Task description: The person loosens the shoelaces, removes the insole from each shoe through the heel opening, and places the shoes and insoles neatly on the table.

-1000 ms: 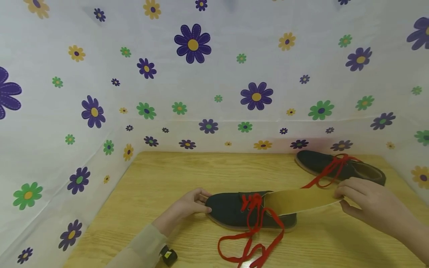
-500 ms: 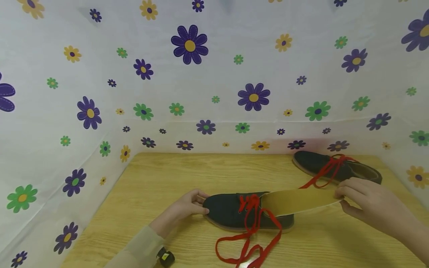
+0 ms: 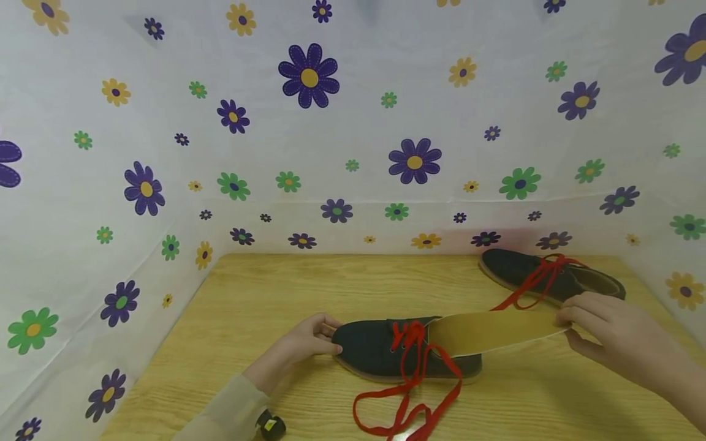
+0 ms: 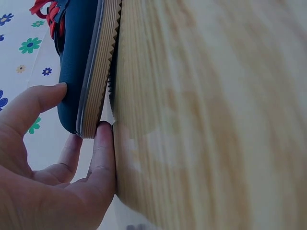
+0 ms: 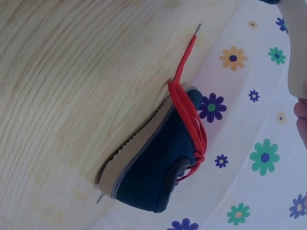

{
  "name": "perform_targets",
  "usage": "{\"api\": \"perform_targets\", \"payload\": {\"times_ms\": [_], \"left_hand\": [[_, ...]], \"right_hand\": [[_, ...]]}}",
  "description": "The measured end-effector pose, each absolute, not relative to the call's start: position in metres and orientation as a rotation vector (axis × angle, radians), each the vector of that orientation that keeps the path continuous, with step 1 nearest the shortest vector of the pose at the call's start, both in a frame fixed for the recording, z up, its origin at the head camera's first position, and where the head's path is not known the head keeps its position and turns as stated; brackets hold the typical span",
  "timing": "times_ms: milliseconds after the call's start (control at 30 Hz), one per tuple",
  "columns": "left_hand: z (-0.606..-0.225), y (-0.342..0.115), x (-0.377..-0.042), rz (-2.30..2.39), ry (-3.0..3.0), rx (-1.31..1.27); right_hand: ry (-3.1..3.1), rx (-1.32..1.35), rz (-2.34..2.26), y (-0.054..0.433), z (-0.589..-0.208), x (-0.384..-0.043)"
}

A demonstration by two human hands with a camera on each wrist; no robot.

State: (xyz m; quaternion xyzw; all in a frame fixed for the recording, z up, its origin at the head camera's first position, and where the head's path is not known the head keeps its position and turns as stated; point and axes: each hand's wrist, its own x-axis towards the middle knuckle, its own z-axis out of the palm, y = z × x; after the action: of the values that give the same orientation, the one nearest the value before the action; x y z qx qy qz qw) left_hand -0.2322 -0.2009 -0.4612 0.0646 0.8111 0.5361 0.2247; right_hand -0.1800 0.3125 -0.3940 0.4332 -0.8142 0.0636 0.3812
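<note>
A dark blue lace-up shoe point(image 3: 361, 346) lies on its sole at the table's front, toe to the left. My left hand point(image 3: 306, 340) holds the toe; in the left wrist view its thumb point(image 4: 53, 95) presses the upper and fingers sit against the sole point(image 4: 98, 86). A tan insole point(image 3: 496, 332) slants out of the shoe's opening, its inner part hidden inside. My right hand point(image 3: 612, 334) pinches the outer end of this insole, between thumb and fingers, above the table. Red laces point(image 3: 416, 335) trail loosely from the shoe toward the front edge.
A second dark blue shoe point(image 3: 518, 269) with red laces point(image 3: 532, 285) stands at the back right, partly behind my right hand. White flower-printed cloth point(image 3: 353, 122) surrounds the wooden table point(image 3: 298, 282). A small black device point(image 3: 271, 424) is by the left sleeve.
The head view has shifted slightly. Relative to the near shoe, my right hand and the insole's outer end are a little farther right; the left hand stays on the toe.
</note>
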Motion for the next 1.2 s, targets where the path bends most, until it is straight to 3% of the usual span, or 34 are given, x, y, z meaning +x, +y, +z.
{"api": "perform_targets", "payload": {"times_ms": [1200], "left_hand": [[-0.463, -0.199, -0.232, 1.459, 2.26, 0.133]], "right_hand": [[-2.042, 0.874, 0.217, 0.361, -0.387, -0.162]]}}
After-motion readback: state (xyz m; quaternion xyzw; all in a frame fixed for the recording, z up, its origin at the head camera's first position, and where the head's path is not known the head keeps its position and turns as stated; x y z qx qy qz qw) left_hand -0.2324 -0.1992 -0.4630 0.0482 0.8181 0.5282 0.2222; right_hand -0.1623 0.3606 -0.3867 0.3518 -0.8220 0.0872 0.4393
